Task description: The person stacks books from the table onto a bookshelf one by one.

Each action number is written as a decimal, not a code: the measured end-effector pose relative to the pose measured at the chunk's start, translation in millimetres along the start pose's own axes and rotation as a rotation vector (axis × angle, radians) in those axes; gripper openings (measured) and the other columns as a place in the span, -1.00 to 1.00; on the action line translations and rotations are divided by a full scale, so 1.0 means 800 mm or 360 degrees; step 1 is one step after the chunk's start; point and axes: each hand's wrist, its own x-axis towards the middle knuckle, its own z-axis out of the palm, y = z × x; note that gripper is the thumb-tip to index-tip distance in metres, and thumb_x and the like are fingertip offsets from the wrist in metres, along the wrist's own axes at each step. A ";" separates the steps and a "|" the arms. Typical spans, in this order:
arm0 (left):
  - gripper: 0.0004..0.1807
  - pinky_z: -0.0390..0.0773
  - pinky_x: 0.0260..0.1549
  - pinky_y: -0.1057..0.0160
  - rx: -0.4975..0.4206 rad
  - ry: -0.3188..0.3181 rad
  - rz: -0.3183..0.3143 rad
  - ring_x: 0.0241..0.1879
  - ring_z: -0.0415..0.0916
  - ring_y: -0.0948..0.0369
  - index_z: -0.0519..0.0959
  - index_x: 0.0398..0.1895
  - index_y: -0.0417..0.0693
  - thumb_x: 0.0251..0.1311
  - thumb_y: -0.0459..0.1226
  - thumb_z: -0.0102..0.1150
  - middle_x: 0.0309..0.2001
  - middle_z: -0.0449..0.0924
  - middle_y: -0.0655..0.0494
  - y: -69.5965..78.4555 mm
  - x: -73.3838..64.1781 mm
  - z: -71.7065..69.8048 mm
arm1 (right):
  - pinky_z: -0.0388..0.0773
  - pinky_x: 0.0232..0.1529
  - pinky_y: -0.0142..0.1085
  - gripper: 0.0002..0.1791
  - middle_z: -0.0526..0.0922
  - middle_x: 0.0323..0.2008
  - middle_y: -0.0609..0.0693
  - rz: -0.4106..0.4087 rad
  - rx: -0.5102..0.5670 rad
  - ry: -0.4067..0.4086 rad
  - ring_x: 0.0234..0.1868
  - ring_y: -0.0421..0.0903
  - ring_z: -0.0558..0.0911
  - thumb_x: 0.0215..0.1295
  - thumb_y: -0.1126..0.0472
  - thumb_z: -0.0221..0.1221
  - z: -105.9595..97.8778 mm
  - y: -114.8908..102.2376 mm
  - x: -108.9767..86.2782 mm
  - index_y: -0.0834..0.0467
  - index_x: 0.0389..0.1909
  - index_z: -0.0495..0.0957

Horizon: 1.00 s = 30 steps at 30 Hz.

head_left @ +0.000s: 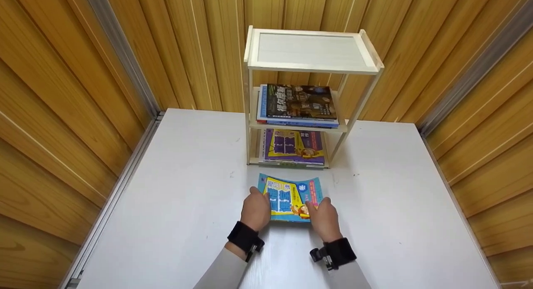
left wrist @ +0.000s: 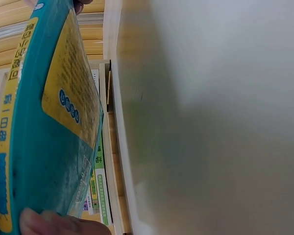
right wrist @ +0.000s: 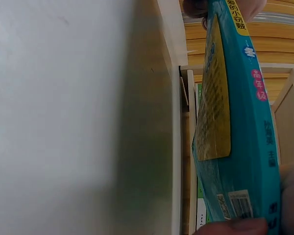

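Note:
A blue book [head_left: 287, 195] with a yellow panel on its cover is held between both hands just in front of the small shelf. My left hand [head_left: 256, 209] grips its left edge, and my right hand [head_left: 325, 218] grips its right edge. In the left wrist view the book's teal underside [left wrist: 54, 161] and yellow-lettered spine show, tilted above the table. From the right wrist view, the back cover [right wrist: 235, 161] carries a barcode, with fingers curled under it at the bottom of the frame.
A pale wooden three-tier shelf [head_left: 314, 68] stands at the back of the white table [head_left: 187, 176]. Its middle tier bears a stack of books topped by a dark one [head_left: 300, 101]; a purple book [head_left: 293, 146] tops the pile on the bottom tier. Wood-panelled walls [head_left: 54, 126] surround the table.

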 end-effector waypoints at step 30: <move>-0.58 0.46 -0.61 0.20 0.0052 -0.0023 0.0032 -0.58 0.51 0.20 0.40 0.10 -0.41 0.65 -0.12 -0.02 -0.55 0.50 0.06 0.005 -0.002 -0.019 | 0.64 -0.17 -0.13 -0.36 0.63 -0.22 0.28 -0.0099 -0.0089 0.0007 -0.25 0.05 0.61 0.61 -0.03 0.15 -0.003 -0.003 -0.008 0.53 0.20 0.32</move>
